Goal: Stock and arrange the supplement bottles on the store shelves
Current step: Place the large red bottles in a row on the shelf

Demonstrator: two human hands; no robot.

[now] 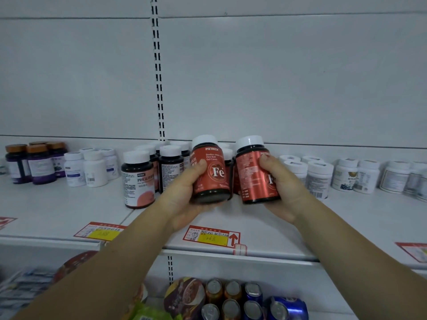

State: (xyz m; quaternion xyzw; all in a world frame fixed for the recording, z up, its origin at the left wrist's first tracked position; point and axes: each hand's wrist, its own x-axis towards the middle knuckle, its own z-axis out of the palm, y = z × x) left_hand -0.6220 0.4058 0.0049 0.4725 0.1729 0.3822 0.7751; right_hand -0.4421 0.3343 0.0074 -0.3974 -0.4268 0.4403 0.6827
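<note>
Red bottles (211, 174) (256, 174), one gripped in each hand (187, 192) (284, 188), above the shelf (265, 227).

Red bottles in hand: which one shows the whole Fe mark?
The left bottle, in the left hand; the right bottle, in the right hand, is turned, mark partly hidden.

A pale grey-white panelled metal back wall (288, 72) fills the upper view, split by a vertical upright strip of black slots (158, 70). Below runs a white flat metal shelf (53, 204) with a grooved front rail (242, 256), under soft, even light.
</note>
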